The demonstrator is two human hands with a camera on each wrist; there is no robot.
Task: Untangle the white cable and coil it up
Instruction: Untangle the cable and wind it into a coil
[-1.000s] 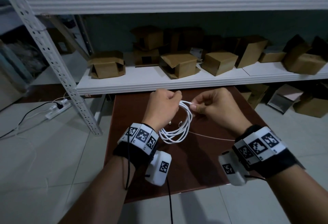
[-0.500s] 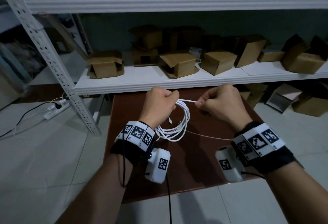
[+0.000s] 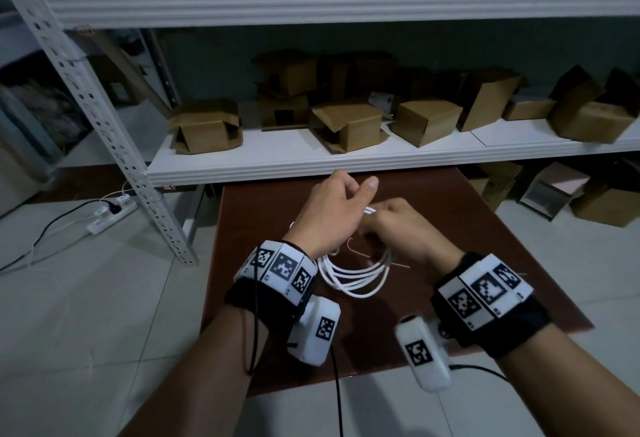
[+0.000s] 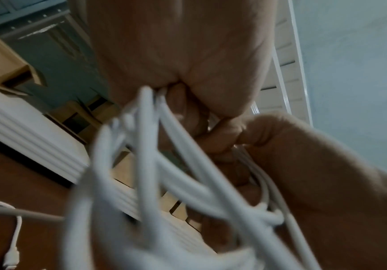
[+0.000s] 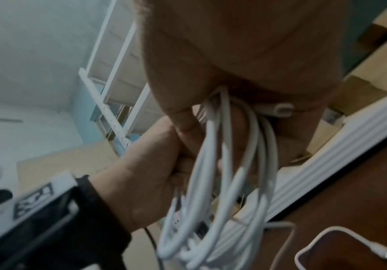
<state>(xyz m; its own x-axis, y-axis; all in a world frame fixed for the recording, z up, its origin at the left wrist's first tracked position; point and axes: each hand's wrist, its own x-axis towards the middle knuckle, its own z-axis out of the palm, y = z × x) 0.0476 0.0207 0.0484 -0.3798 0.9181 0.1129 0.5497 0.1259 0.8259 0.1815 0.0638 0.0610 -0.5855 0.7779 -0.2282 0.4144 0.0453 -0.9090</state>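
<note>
The white cable (image 3: 353, 280) hangs as a coil of several loops over the brown table (image 3: 485, 246). My left hand (image 3: 329, 215) grips the top of the coil with curled fingers and its thumb raised. My right hand (image 3: 408, 232) is pressed against it and holds the same bunch. In the left wrist view the loops (image 4: 141, 146) come out from under my curled fingers. The right wrist view shows the loops (image 5: 222, 155) and a plug (image 5: 282, 109) held in my right fist. A loose cable end with a connector (image 5: 382, 254) lies on the table.
A white shelf (image 3: 311, 159) with several cardboard boxes (image 3: 346, 125) runs just behind the table. A perforated metal post (image 3: 114, 131) stands at the left, with a power strip (image 3: 110, 215) on the tiled floor. More boxes (image 3: 606, 208) sit on the floor at the right.
My right hand has moved left and now touches the left hand at the coil's top. The short stretch of cable pulled between them is gone, and my left thumb has lifted.
</note>
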